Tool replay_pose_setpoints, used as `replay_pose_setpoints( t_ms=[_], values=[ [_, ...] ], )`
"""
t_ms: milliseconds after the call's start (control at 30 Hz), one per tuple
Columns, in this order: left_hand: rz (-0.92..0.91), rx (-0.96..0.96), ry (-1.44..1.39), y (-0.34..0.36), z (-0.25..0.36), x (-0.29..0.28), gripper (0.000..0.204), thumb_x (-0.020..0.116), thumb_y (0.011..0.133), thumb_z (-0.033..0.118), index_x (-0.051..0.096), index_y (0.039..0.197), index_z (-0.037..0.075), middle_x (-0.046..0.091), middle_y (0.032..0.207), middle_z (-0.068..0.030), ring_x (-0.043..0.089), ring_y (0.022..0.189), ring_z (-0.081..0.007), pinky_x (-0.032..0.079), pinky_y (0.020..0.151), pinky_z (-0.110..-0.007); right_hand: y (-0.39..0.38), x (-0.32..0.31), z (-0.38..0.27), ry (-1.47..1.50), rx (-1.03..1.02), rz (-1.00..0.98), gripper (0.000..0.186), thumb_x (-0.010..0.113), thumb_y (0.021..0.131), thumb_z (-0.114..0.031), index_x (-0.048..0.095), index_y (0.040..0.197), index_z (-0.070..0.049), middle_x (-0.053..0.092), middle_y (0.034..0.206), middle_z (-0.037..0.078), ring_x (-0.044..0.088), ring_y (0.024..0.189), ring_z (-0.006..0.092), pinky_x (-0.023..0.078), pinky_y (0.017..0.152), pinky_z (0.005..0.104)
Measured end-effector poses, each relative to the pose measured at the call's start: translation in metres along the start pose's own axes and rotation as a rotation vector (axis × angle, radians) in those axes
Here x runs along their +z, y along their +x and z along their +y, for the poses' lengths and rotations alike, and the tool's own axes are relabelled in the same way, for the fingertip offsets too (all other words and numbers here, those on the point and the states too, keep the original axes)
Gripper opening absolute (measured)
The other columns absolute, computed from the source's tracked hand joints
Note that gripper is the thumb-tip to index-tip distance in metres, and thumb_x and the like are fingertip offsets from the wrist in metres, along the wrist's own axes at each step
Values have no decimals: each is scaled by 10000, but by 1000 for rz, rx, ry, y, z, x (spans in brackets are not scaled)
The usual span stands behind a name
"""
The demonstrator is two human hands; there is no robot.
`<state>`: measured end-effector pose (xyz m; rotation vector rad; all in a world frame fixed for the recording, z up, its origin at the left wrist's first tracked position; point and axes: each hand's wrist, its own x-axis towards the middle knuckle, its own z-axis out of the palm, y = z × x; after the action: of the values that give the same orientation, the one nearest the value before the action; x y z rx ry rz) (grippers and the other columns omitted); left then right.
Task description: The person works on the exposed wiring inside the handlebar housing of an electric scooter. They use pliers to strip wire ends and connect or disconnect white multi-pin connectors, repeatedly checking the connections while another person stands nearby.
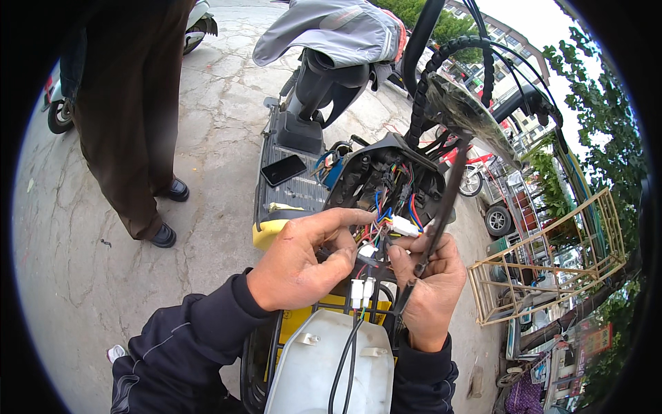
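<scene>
Over the opened front housing (358, 162) of an electric scooter, both my hands are among coloured wires (383, 215). My left hand (303, 259) has its index finger stretched across the wires, with thumb and other fingers curled in; its fingertips appear to grip some of them. A white plug connector (405, 225) lies at the fingertips of my right hand (434, 290), whose thumb and fingers close at its lower side; the exact grip is partly hidden. Two smaller white connectors (357, 293) hang below on black leads. Nearer me sits a pale plastic panel (331, 359).
A black phone (283, 170) rests on the scooter's footboard (303, 196). Grey cloth (331, 31) covers the seat. A person in brown trousers (131, 117) stands at left. Cables (418, 103) and a dark bar (445, 207) cross at right, before a metal frame (552, 262).
</scene>
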<state>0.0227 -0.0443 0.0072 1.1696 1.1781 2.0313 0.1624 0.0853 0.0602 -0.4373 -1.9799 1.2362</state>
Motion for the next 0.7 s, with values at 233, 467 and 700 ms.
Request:
replay_pose_setpoints(
  t_ms=[233,467,700],
  values=[
    [66,109,301,7,3,4,330,669,935,15,656,1256,-63,564,646,-5,524,597,-50,447,595,-233,-1,-3,-5,179,56,-90,261,766,893,51,559,1042,-3,729,960,93,657,823,71,523,753,206],
    [105,329,385,15,-13,6,199,682,924,4,736,1113,-26,642,663,-78,602,554,-125,477,559,-295,2,-9,-12,-80,61,-20,266,806,864,32,576,989,-13,710,906,43,633,786,63,513,725,214],
    [77,474,539,13,-18,5,336,676,823,-43,741,1149,11,654,697,-126,652,609,-273,498,576,-355,12,-18,-18,-307,-96,-95,303,805,832,45,581,1021,-30,704,1147,88,505,737,17,413,666,175]
  ],
)
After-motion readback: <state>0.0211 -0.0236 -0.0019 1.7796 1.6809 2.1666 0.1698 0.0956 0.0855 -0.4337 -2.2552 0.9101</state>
